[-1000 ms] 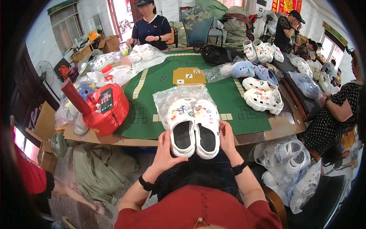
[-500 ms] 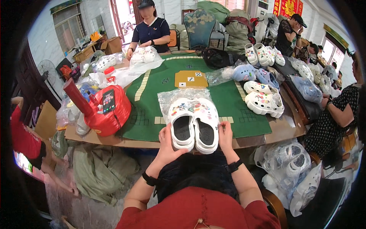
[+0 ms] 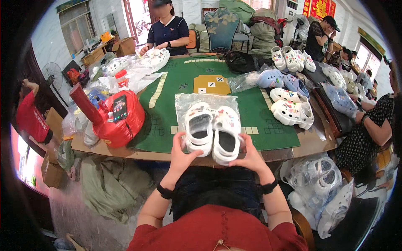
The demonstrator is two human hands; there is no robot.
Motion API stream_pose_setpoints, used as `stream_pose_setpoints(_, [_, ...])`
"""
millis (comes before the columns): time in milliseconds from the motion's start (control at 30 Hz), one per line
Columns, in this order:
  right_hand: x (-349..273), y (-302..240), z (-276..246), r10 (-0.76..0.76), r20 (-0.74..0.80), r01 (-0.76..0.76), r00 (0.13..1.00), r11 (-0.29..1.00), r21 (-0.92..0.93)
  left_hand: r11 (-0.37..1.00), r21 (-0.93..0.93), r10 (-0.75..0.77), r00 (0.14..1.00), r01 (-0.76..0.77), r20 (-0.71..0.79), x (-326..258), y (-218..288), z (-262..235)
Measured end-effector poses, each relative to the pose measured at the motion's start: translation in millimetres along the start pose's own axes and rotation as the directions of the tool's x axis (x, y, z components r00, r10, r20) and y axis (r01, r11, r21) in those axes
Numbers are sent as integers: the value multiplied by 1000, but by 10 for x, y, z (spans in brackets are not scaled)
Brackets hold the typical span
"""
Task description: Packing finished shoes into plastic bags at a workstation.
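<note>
In front, a table (image 3: 312,144). Across it, a green mat (image 3: 167,115). On the left, a glossy red bundle (image 3: 130,127). Over the near edge of mat and table, white clogs (image 3: 222,129), side by side, heels nearest; about the toes, a clear bag (image 3: 181,103). Gripped at the left heel by the left hand (image 3: 182,157) and, apart from it, at the right heel by the right hand (image 3: 252,157). On the bundle, a phone (image 3: 119,108). At mid-mat, dotted white squares (image 3: 211,84).
</note>
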State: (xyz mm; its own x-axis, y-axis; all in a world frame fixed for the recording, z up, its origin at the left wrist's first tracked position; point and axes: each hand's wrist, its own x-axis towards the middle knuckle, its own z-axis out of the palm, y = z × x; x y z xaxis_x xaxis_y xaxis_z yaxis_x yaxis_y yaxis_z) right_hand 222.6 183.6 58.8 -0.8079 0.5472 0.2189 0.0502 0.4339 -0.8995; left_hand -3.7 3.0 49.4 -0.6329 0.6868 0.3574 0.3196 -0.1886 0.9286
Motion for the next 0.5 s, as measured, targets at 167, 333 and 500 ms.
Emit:
stream_pose_setpoints(167, [-55,155,180,107,-270,-90,957,993,74,987,58,-139,976,150,-167,-54,-61,72])
stream_pose_setpoints(333, [334,242,60,-11,-568,-180,823,943,-279,988,150,12,925,48,-379,380,-123,-9])
stream_pose_setpoints(500, [389,361,237,72,-578,-379,813,818,-432,942,268,-159,973,200,-169,188,-427,49])
